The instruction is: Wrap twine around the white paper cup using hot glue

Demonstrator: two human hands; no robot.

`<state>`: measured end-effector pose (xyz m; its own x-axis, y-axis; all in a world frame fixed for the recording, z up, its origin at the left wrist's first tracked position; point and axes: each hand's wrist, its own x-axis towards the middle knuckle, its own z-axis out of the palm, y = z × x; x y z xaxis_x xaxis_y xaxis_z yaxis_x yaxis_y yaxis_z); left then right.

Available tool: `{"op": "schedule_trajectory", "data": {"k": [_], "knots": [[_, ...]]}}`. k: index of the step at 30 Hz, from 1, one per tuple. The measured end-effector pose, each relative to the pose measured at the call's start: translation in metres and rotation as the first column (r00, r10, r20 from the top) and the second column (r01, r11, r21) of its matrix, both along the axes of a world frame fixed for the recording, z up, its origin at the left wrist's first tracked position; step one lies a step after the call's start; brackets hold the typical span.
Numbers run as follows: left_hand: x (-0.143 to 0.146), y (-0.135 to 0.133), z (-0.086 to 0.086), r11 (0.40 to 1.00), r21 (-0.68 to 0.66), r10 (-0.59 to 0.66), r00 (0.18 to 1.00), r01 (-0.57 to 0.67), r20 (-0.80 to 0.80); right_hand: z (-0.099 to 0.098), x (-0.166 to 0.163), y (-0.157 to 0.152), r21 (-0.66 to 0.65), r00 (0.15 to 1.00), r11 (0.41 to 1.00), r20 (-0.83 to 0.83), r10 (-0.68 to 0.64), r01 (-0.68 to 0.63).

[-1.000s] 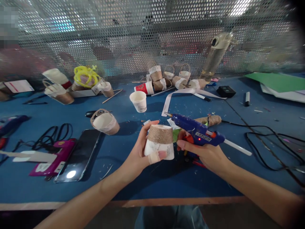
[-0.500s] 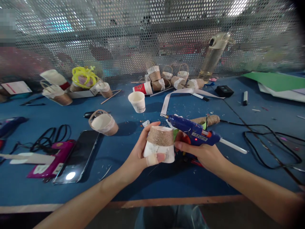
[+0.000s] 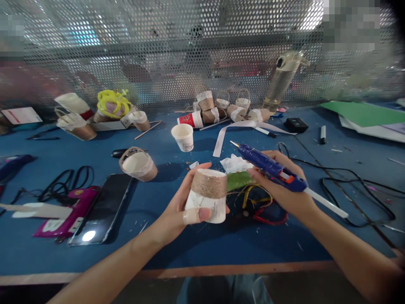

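My left hand [image 3: 177, 211] is wrapped round a paper cup [image 3: 207, 202], its thumb pressing the white wall. Brown twine [image 3: 209, 183] winds round the cup's upper part, while the lower part is bare. A strip of tape covers part of that thumb. My right hand [image 3: 281, 181] grips a blue hot glue gun [image 3: 268, 166], its metal nozzle pointing up and left, apart from the cup. A white glue stick [image 3: 329, 204] sticks out of the gun's rear. Behind the cup lie a green piece [image 3: 239, 180] and crumpled white lace [image 3: 234, 163].
A plain paper cup [image 3: 183, 137] and a twine-and-lace basket [image 3: 139, 165] stand ahead. Several small baskets [image 3: 237, 110] cluster at the back near a water bottle [image 3: 281, 80]. At left lie a phone [image 3: 101, 211] and a magenta glue gun [image 3: 68, 215]. A black cord [image 3: 351, 169] runs right.
The glue gun has moved right, away from the cup, and my right hand has shifted its grip on it. The cup has moved slightly left and down in my left hand.
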<state>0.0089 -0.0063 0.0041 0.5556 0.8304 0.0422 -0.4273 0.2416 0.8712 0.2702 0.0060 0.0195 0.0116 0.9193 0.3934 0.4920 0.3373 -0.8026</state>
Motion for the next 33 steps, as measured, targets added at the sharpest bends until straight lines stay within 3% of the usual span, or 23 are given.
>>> {"op": "schedule_trajectory", "data": {"k": [2,5,10,17,23,29,33], "knots": [[-0.002,0.001,0.002,1.000,-0.005,0.031,0.999,-0.030,0.027,0.003,0.010,0.005,0.043,0.985,0.998,0.170,0.036,-0.043],[-0.005,0.002,0.005,0.999,-0.010,0.039,0.998,-0.038,0.057,0.002,0.019,0.012,-0.039,0.915,0.987,0.371,0.157,-0.154],[-0.005,0.003,0.006,1.000,0.002,-0.007,0.998,0.007,0.061,-0.004,0.022,0.016,-0.081,0.876,0.996,0.478,0.060,-0.024],[-0.006,0.002,0.005,0.999,0.003,-0.044,0.998,0.043,0.050,0.002,0.018,0.009,0.118,0.956,0.984,0.249,-0.157,0.131],[-0.007,0.002,0.001,0.998,0.006,-0.070,0.997,0.070,0.031,-0.003,0.017,0.017,0.210,0.953,0.947,0.134,-0.273,0.242],[-0.006,0.003,0.001,0.997,0.002,-0.078,0.997,0.078,0.022,-0.004,0.020,0.024,0.201,0.963,0.947,0.050,-0.264,0.249],[-0.007,0.003,0.001,0.997,0.014,-0.076,0.996,0.075,0.044,-0.002,0.018,0.021,0.200,0.984,0.964,-0.020,-0.178,0.178]]}}
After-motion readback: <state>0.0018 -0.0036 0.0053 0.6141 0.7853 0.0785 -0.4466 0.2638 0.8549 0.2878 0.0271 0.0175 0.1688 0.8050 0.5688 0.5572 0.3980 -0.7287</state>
